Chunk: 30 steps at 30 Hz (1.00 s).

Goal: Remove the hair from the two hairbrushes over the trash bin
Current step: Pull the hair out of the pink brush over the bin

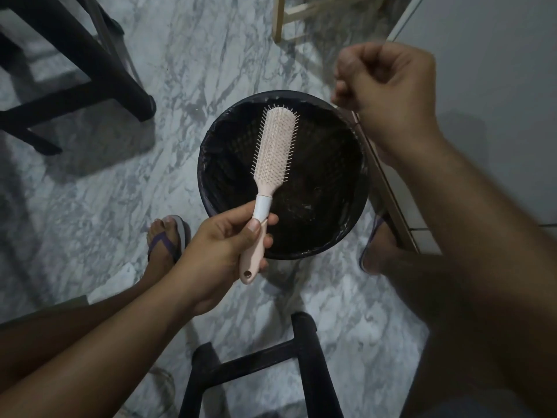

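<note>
Head view: pink hairbrush [275, 146] looks nearly clean over the trash bin [202, 176], my left hand [223, 245] gripping its handle, right hand [388, 86] clenched near the rim, whether on hair I can't tell, and the second brush, unseen, likely waits.

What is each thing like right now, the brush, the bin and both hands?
brush: bristles up, held over the bin, no hair clump showing.
bin: open, upright.
left hand: grips the brush by its handle.
right hand: raised by the bin's rim, fingers curled; any hair in it is too fine to see.
</note>
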Tool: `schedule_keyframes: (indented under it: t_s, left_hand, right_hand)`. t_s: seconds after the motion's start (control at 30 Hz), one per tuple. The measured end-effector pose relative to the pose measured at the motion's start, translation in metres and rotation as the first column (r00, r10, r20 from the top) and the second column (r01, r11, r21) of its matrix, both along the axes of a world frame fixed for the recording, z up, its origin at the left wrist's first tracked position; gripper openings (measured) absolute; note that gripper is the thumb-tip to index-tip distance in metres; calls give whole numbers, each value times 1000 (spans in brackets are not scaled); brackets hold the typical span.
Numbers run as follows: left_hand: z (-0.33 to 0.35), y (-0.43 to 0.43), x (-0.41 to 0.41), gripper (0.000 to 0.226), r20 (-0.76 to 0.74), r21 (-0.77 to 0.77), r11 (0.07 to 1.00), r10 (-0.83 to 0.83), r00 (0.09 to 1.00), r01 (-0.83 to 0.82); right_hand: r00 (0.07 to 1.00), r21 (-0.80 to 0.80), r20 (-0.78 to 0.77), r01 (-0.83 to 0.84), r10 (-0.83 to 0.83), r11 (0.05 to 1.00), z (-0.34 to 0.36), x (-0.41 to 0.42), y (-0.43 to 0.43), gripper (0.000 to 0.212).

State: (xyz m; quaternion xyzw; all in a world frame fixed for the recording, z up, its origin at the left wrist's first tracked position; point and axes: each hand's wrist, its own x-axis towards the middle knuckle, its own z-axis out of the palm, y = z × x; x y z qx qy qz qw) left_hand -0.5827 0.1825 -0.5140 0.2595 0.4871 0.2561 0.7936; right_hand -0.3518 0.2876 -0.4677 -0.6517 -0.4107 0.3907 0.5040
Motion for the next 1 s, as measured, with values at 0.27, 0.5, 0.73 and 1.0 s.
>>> schedule_keyframes:
  t_s: [0.27, 0.5, 0.73, 1.0]
  left_hand:
    - [-1, 4, -1, 39, 42, 19, 1000, -18, 999, 17]
    - [-2, 5, -1, 43, 10, 70, 997, 20, 1000, -20]
    - [-3, 7, -4, 34, 1, 54, 998, 35, 999, -35]
    - [-1, 8, -2, 42, 43, 26, 999, -23, 999, 21]
  right_hand:
    - [843, -356, -380, -512, 380, 781, -14, -31, -25, 30]
    - [922, -337, -16, -370, 388, 866, -7, -24, -23, 21]
    - [974, -21, 189, -123, 125, 992, -7, -8, -8, 17]
    - [713, -130, 493, -506, 498, 853, -23, -28, -25, 32]
